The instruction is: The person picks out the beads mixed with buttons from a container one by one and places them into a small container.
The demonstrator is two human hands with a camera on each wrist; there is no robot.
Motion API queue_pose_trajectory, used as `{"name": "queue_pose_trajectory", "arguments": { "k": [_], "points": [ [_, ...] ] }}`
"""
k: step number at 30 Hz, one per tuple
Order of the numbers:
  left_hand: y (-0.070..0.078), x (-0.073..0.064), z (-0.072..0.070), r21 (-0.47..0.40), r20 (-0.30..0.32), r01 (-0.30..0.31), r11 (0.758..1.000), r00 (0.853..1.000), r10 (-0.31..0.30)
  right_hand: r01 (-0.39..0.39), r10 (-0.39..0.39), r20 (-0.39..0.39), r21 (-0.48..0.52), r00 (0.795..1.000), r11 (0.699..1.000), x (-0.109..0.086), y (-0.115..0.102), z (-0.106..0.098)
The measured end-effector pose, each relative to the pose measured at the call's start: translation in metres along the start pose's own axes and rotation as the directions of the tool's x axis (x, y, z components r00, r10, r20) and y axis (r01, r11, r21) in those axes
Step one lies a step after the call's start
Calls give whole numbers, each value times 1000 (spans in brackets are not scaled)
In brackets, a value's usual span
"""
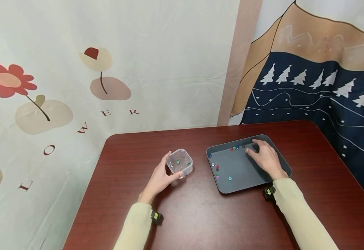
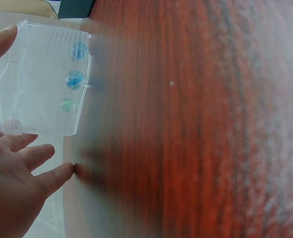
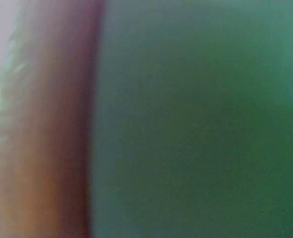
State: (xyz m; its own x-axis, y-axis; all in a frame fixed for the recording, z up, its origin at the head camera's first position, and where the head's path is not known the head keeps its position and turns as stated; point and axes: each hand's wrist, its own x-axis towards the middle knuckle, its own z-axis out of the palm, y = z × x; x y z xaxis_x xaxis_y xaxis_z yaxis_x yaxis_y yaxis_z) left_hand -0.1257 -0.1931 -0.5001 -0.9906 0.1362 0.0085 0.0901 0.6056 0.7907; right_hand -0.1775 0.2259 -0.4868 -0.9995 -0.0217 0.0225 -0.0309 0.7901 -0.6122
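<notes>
In the head view my left hand (image 1: 160, 177) grips a clear plastic box (image 1: 185, 171) between thumb and fingers, near the middle of the table. A few glass marbles lie inside; the left wrist view shows two blue marbles (image 2: 75, 79) and a green marble (image 2: 66, 104) through the wall. My right hand (image 1: 267, 159) hangs over the right part of a grey tray (image 1: 244, 184), palm down, thumb and fingers apart. Its fingertips are near the far rim, beside a dark marble (image 1: 243, 146). The right wrist view is blurred.
More small marbles lie along the tray's far side, such as a blue marble (image 1: 237, 147), and along its left side. A turquoise ring-shaped piece (image 1: 230, 178) lies nearer its front. The brown wooden table (image 1: 200, 215) ends at patterned wall cloths (image 1: 175, 69).
</notes>
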Motion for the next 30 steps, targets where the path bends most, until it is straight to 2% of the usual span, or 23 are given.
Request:
{"name": "queue_pose_trajectory", "arguments": {
  "k": [8,15,22,26,30],
  "points": [
    [0,2,0,-5,3,-8,1000,1000,8,34,-20,-144,97,989,995,0,-18,-17],
    [-1,2,0,-4,3,-8,1000,1000,8,-42,93,-218,225,971,973,12,-31,-15],
    [-2,2,1,-2,5,-6,1000,1000,6,-185,249,-167,328,954,926,19,-32,0],
    [-2,1,1,-5,6,-6,1000,1000,6,-286,335,-94,340,937,896,24,-32,4],
    [-2,2,1,-10,7,-7,1000,1000,7,-352,379,-20,324,925,878,27,-33,5]
  ]
}}
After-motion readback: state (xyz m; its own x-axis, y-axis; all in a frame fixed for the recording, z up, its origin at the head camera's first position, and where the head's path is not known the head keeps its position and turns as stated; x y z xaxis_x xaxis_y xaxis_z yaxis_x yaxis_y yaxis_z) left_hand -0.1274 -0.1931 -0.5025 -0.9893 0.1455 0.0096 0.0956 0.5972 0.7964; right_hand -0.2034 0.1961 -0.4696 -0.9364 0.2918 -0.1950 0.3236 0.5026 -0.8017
